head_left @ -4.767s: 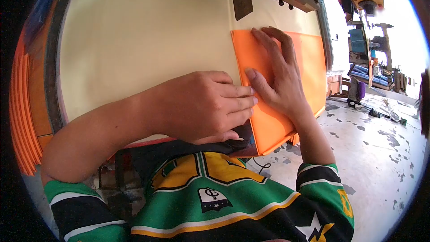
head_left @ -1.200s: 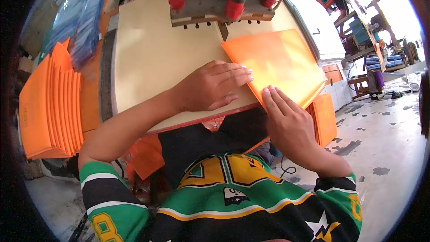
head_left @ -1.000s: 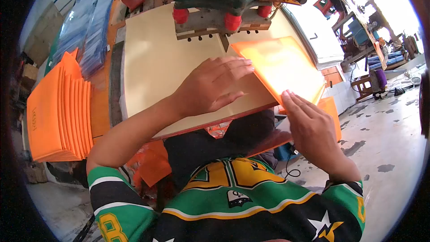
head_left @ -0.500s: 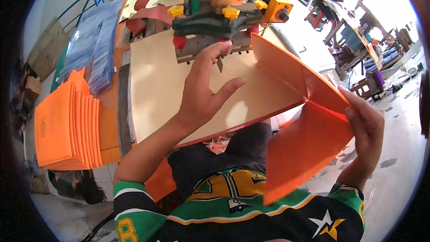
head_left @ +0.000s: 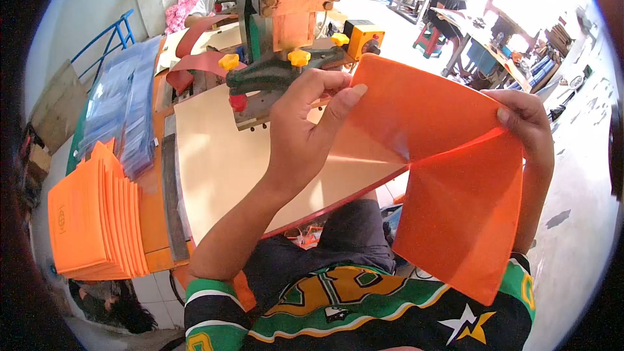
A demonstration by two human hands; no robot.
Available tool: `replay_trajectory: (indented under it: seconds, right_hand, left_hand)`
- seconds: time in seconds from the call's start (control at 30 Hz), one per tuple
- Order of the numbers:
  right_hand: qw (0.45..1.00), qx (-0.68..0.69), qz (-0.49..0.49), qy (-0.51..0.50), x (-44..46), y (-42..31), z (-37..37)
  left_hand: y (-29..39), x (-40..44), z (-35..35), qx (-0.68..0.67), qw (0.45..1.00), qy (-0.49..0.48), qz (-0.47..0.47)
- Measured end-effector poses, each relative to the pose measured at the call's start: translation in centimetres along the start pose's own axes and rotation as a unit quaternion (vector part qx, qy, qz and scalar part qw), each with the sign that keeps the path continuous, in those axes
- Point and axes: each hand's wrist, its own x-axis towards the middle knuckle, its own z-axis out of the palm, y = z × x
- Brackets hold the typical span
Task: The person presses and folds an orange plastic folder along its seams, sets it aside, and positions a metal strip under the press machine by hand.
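Note:
An orange folder (head_left: 448, 114) is raised over the right front of the cream board (head_left: 221, 169), its lower flap hanging in front of my shirt. My left hand (head_left: 312, 117) pinches the folder's upper left corner between thumb and fingers. At the upper right edge, my right hand (head_left: 526, 120) grips it with the thumb on the near face and the fingers partly hidden behind. Just behind my left hand is the dark green press head (head_left: 266, 75) with yellow knobs.
A stack of orange folders (head_left: 97, 221) stands at the left, beside clear bluish plastic sheets (head_left: 117, 104). The yellow control box (head_left: 364, 40) is behind the board. A person (head_left: 445, 10) sits at a table in the far background.
The folder has come off the board and been lifted, with its flap hanging open. My left hand has moved up to its corner and closed on it. The view has shifted towards the press.

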Motion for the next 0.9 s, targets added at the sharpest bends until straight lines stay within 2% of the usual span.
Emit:
replay_trajectory:
  seconds: [0.03, 0.2, 0.3, 0.4, 0.53, 0.73, 0.83, 0.9]
  right_hand:
    - [1.000, -0.001, -0.001, 0.003, 0.1, 0.0, 0.1]
    - [0.984, 0.178, 0.009, -0.007, 1.1, -0.2, 1.3]
    - [0.977, 0.213, 0.016, -0.020, 1.7, -0.2, 1.6]
    - [0.970, 0.235, 0.023, -0.054, 2.4, -0.3, 1.6]
    - [0.975, 0.218, 0.007, -0.033, 3.0, 0.3, 2.0]
    - [0.971, 0.232, -0.005, -0.064, 4.1, 0.8, 1.9]
    - [0.959, 0.262, -0.035, -0.099, 4.5, 0.8, 2.2]
    - [0.940, 0.320, -0.016, -0.121, 4.8, 0.0, 3.0]
  left_hand:
    - [-0.1, 0.2, 0.2, -0.021, 1.000, 0.007, 0.004]
    - [0.8, 0.2, 0.2, -0.085, 0.996, 0.033, -0.004]
    - [2.0, -0.2, -0.4, -0.042, 0.999, 0.026, -0.014]
    - [2.4, -0.3, -0.5, -0.049, 0.998, 0.038, 0.010]
    - [3.1, -0.4, -1.0, -0.054, 0.997, 0.053, 0.021]
    - [3.8, -0.7, -1.0, -0.067, 0.992, 0.094, 0.045]
    - [4.4, -1.1, -1.6, -0.070, 0.990, 0.101, 0.067]
    - [5.0, -1.3, -1.9, -0.062, 0.989, 0.103, 0.081]
